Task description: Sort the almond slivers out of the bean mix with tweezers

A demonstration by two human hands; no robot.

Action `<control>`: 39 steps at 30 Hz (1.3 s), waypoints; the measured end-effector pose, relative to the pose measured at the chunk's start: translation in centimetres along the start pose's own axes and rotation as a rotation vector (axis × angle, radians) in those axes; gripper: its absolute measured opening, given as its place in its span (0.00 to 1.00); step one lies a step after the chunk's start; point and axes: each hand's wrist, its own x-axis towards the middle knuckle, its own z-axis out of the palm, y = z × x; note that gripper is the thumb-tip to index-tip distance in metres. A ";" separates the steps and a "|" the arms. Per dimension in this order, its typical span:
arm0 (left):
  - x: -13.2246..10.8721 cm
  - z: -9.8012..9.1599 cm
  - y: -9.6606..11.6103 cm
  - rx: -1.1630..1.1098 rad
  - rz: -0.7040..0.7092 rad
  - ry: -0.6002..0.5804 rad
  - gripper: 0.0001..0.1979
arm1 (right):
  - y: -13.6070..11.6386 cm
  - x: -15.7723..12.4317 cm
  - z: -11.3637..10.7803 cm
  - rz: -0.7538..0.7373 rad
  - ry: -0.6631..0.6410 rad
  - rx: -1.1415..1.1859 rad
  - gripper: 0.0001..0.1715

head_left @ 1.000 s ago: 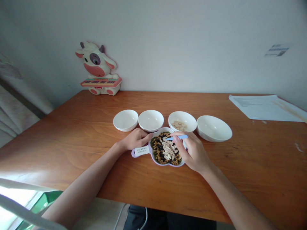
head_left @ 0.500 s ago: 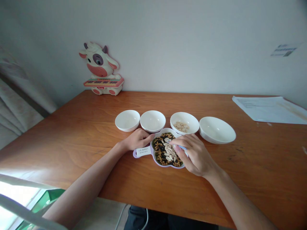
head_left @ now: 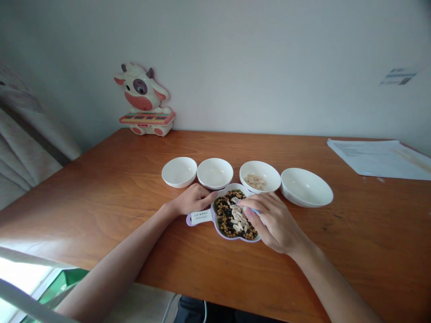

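In the head view, the right hand (head_left: 274,220) pinches a small blue tool (head_left: 256,211), and its fingers now hide more of the tool than before. The hand is over a purple-edged dish (head_left: 235,237) of beans and pale seeds (head_left: 237,219) on the wood table (head_left: 101,224). The left hand (head_left: 194,199) holds nothing and rests just beside the dish, fingers together. 4 white bowls (head_left: 214,172) stand behind it.

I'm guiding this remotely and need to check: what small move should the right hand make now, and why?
Probably pinch one pale sliver with the blue tweezers in the right hand and carry it to the white bowl: slivers lie atop the seeds on the lilac tray, and that bowl already holds similar ones.
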 end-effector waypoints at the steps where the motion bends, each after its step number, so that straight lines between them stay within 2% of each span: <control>1: 0.0 0.0 -0.1 -0.004 0.005 -0.008 0.29 | 0.0 0.0 0.1 0.000 0.001 -0.008 0.12; 9: -0.1 0.1 -0.4 -0.040 0.016 -0.037 0.29 | 0.3 0.1 0.5 0.005 0.075 -0.061 0.17; 19: 0.0 0.2 -0.6 -0.027 -0.010 -0.043 0.29 | 0.6 -0.1 0.7 0.042 0.249 -0.066 0.14; 23: -0.1 0.2 -0.4 -0.022 0.007 -0.029 0.29 | 0.7 -0.2 0.3 0.115 0.389 -0.117 0.13; 27: -0.1 0.1 -0.2 -0.015 0.006 -0.019 0.30 | 1.1 -0.2 -0.2 0.249 0.513 -0.155 0.12; 34: 0.0 0.2 -0.4 0.003 -0.018 -0.028 0.31 | 1.7 -0.4 -0.6 0.419 0.595 -0.137 0.14; 39: 0.0 0.1 -0.4 0.004 -0.034 -0.032 0.30 | 1.4 -0.2 -0.6 0.422 0.632 -0.052 0.12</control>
